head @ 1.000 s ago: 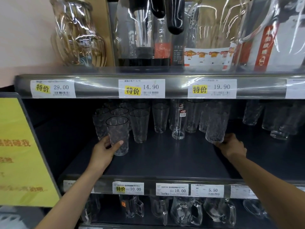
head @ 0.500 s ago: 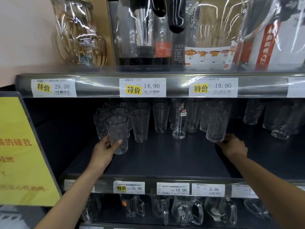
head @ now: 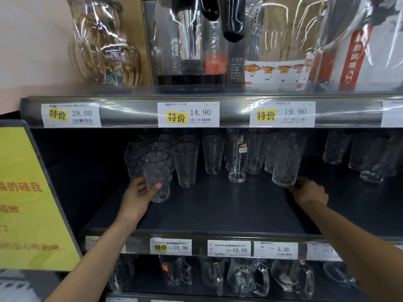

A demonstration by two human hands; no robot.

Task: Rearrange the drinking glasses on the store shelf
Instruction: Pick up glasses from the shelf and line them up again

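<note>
Gripping the dimpled glass (head: 156,168) with the left hand (head: 137,195): thumb across the near side low down, fingers curled round the far side. Glass upright, base on or just above the middle shelf (head: 218,212), cannot tell which. At front left, just ahead of a cluster of like glasses (head: 157,147).

Holding the foot of the tall textured glass (head: 285,162) with the right hand (head: 309,192): fingertips curled against the base, thumb low at the near edge. Appears to lean slightly, top to the right. At centre right of the same shelf, close in front of more tall glasses (head: 257,153).

Between those two: a pair of tapered glasses (head: 185,164), then a straight clear glass with a red sticker (head: 237,162), all upright, well back from the shelf lip. Further right, more textured tumblers (head: 370,164), blurred.

Along the shelf fronts, price tags (head: 188,114) reading 29.00, 14.90, 19.90 on the upper rail and 10.00, 10.00, 5.50 on the lower.

Above, a plastic-wrapped glass jug (head: 104,44) and packaged pitchers (head: 357,40). Below, handled glass mugs (head: 246,277) in a row. At far left, a yellow sign (head: 28,192), writing blurred.

Both forearms bare, reaching in from below.
</note>
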